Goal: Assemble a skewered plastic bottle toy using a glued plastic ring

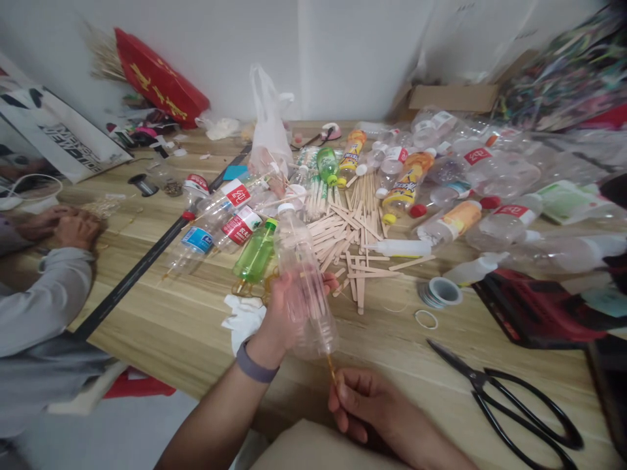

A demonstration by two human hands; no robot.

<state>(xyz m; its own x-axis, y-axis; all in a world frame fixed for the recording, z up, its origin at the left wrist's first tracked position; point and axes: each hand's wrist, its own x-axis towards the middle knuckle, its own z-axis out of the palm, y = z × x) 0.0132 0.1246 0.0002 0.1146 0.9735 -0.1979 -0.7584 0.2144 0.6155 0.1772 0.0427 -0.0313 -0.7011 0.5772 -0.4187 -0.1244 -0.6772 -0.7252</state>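
My left hand [283,312], with a purple band at its wrist, is closed around a clear plastic bottle [300,251] that has a white cap. The bottle tilts, its cap pointing away from me and its base toward me. At the base, my right hand [360,401] pinches a thin amber strand [332,369], which looks like a rubber band and stretches from the bottle's bottom end. A green bottle [255,251] lies just left of the held one, with similar amber bands by its base. Crumpled white tissue [243,320] is beside my left wrist.
Flat wooden sticks [337,235] are heaped beyond my hands, with many empty bottles [509,170] at the right. Black-handled scissors [490,385], a wire spool [441,292] and a red-black case [533,307] are to the right. Another person's hands [73,225] work at the left.
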